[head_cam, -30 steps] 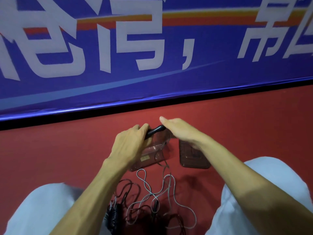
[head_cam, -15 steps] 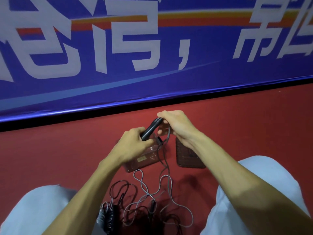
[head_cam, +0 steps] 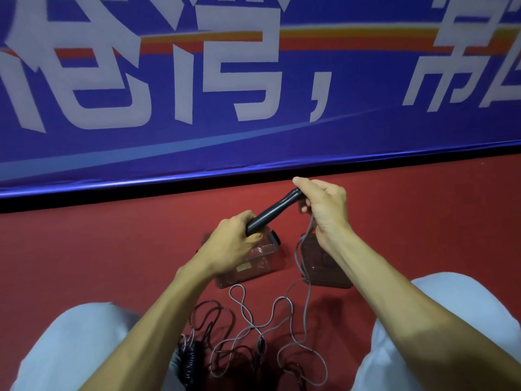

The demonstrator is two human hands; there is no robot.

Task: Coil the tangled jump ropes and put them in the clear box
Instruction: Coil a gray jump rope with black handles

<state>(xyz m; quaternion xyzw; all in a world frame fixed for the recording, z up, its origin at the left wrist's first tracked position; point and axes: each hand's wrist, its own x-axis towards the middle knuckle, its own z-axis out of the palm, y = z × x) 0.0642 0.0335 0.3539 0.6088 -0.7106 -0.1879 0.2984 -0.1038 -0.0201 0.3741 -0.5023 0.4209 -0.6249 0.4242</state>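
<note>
Handle [head_cam: 273,211], black, one: now raised and slanted above the clear box [head_cam: 262,261] rather than level over it, left hand [head_cam: 234,244] clenched on its lower end, right hand [head_cam: 324,210] pinching its top, grey rope [head_cam: 309,303] hanging to the tangle [head_cam: 225,348] below; coiling apparently just beginning.

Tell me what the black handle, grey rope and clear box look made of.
Black handle: probably moulded plastic or rubber, matte with a faint sheen along its length.
Grey rope: looks like thin plastic-coated cord, smooth and lying in loose springy loops.
Clear box: transparent hard plastic, glossy. The red floor shows through its walls and highlights sit on its edges.
</note>
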